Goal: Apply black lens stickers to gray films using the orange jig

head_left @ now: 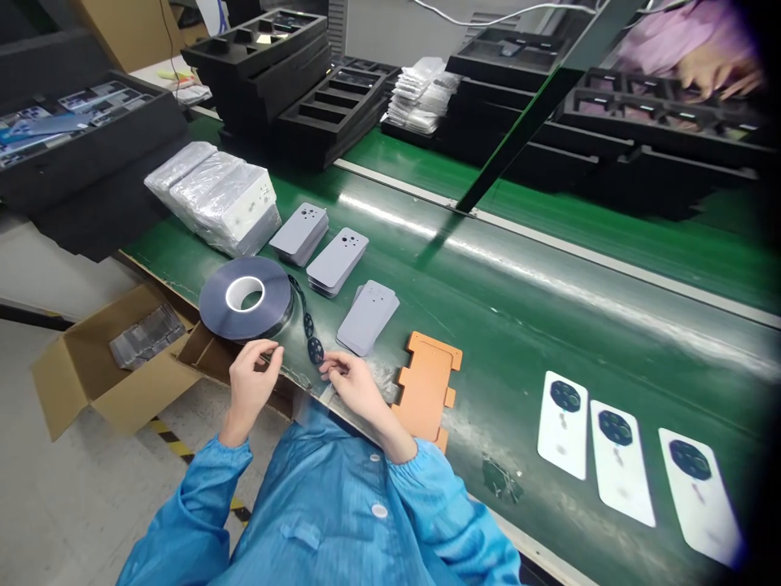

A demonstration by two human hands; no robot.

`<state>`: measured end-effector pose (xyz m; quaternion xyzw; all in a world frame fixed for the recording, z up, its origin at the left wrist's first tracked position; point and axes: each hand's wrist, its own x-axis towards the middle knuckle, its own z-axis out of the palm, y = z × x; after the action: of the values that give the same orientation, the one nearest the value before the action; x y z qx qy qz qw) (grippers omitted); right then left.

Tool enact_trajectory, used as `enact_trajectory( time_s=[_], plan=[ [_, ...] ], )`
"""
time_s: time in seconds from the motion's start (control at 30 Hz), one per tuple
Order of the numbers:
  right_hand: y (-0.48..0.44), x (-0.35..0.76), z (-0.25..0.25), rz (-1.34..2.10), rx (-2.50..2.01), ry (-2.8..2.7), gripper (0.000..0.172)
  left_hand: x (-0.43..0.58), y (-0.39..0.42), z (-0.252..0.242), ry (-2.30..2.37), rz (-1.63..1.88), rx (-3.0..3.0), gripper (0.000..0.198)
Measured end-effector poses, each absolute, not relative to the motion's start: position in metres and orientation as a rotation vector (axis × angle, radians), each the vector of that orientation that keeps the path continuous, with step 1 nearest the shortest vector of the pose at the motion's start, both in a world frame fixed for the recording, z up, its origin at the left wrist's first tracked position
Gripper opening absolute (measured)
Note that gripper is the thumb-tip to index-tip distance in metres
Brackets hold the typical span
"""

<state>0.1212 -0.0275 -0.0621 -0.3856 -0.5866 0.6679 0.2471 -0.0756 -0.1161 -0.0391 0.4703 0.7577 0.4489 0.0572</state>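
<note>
My right hand (354, 382) pinches the free end of a strip of round black camera-lens stickers (315, 350), just above the bench edge. The strip runs back to a large dark tape roll (211, 297) with a white core, lying flat. My left hand (251, 382) is in front of the roll, its thumb and fingertips drawn together; whatever may be between them is too small to make out. To the right of my right hand lies an orange fixture plate (424, 387) with notched edges. Behind it are grey phone back panels (368, 317) in a loose stack.
Two grey panel stacks (338, 260) and plastic-wrapped panels (213, 195) stand farther back. White panels with black lens circles (622, 464) lie at right. An open carton (115, 358) is lower left. Black trays (262, 57) line the back; another person's hand (720, 65) shows upper right.
</note>
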Motion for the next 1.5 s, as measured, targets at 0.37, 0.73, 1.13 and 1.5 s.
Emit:
enact_trajectory(
  time_s=[0.37, 0.73, 1.13, 1.5],
  plan=[
    [-0.032, 0.122, -0.058, 1.848, -0.928, -1.550, 0.039, -0.036, -0.098, -0.042, 2.031, 1.413, 1.612, 0.015],
    [-0.035, 0.150, -0.028, 1.697, -1.092, -1.543, 0.032, -0.031, -0.093, 0.006, 1.890, 1.610, 0.846, 0.029],
    [-0.019, 0.265, -0.020, 1.368, -1.397, -1.138, 0.029, 0.079, -0.040, -0.018, 1.407, 1.082, 1.194, 0.025],
    [0.008, 0.291, -0.047, 1.038, -1.630, -1.161, 0.031, 0.093, -0.021, -0.047, 1.466, 0.905, 2.055, 0.026]
  ],
)
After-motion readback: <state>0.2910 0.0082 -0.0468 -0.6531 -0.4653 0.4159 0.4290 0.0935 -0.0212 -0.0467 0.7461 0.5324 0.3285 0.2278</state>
